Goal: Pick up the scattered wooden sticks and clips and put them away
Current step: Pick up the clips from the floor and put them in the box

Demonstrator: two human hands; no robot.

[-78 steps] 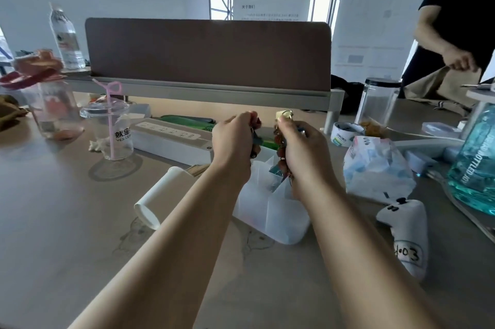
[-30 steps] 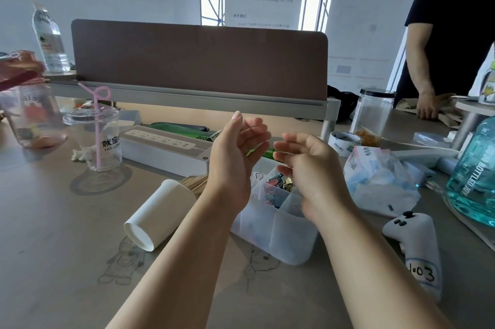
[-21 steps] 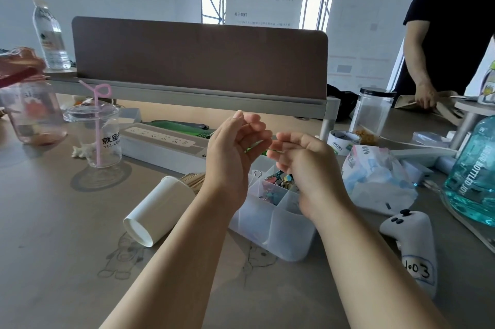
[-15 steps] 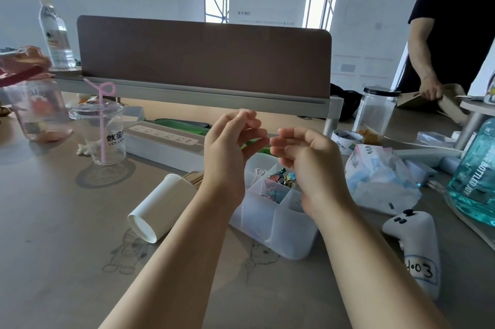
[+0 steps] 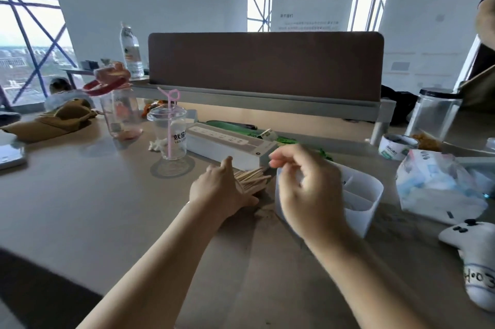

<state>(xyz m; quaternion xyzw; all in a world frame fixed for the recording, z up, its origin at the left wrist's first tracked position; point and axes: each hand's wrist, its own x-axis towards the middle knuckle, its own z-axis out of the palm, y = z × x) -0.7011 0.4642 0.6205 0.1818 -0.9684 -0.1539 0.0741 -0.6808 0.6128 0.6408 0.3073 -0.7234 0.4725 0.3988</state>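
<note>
Wooden sticks (image 5: pixel 251 180) now touch the left hand (image 5: pixel 217 192), which has lowered.

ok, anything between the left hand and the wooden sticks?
Nothing visible. The left hand is right at the wooden sticks, which poke out from behind it. The right hand hovers apart, over the white box.

Wooden sticks bundled just beside the divided box.

I see the thin, pale wooden sticks (image 5: pixel 253 180) lying in a loose bundle low on the table (image 5: pixel 80 194), their tips fanning out toward the right and their other ends hidden behind my left hand (image 5: pixel 221 192). Just right of them stands the translucent white divided box (image 5: pixel 364 196), upright, with partitions showing inside. A dark speck in one compartment may be a clip, but the blur keeps me from telling.
</note>
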